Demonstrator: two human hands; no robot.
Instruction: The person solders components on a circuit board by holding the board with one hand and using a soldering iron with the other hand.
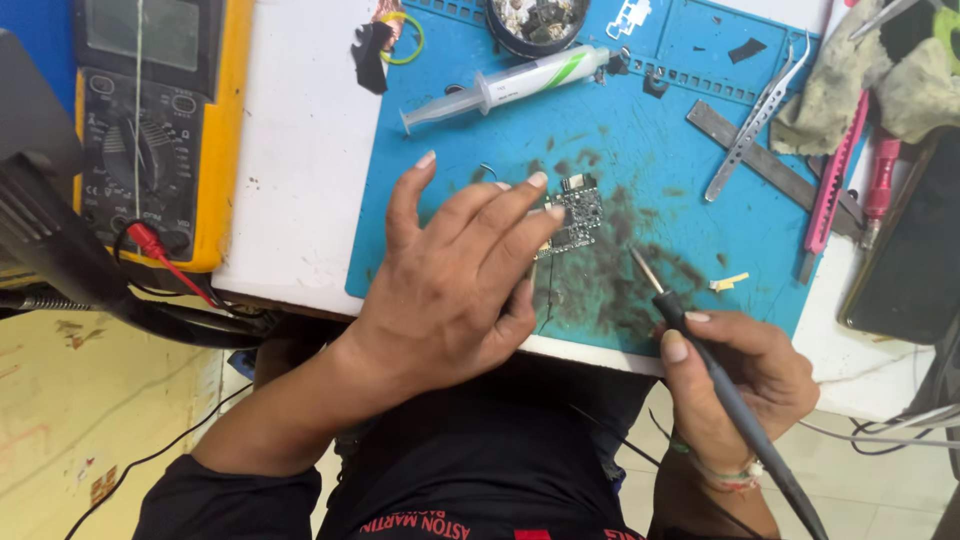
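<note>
Board [574, 215]: small dark circuit board, flat on the blue mat [640, 140], near its front middle, among sooty smears. Studded with tiny parts, edges uneven. My left hand [455, 270] lies spread over its left side, fingertips pressing its near edge so it cannot slide under the tip; the hand is flat and open, gripping nothing

Iron [700, 360]: slim black soldering iron, thin metal tip, held pen-fashion in my right hand [745, 385], fingers closed round the barrel. Tip hangs just right of the board, not touching it that I can tell; angled low, so the point could meet the board from the side

Mat: rubbery, matte blue, moulded trays along the far edge, stained dark where the work is done. It covers the white bench [300, 150], sparing it heat

Syringe [505, 85]: clear plastic barrel, white and green label, lying aslant beyond the board, within reach

Tweezers [755, 120]: bright steel, curved, resting to the right, across a flat grey metal strip [760, 160]

Pink tool [835, 175]: long, thin, plastic, at the mat's right edge

Rag [865, 80]: crumpled, grimy cloth, far right corner

Meter [150, 120]: yellow-cased, dark face with dial, off the mat to the left, red probe [160, 255] laid at its front edge

Dish [535, 25]: round, dark, filled with greyish scraps, far edge of mat
</note>
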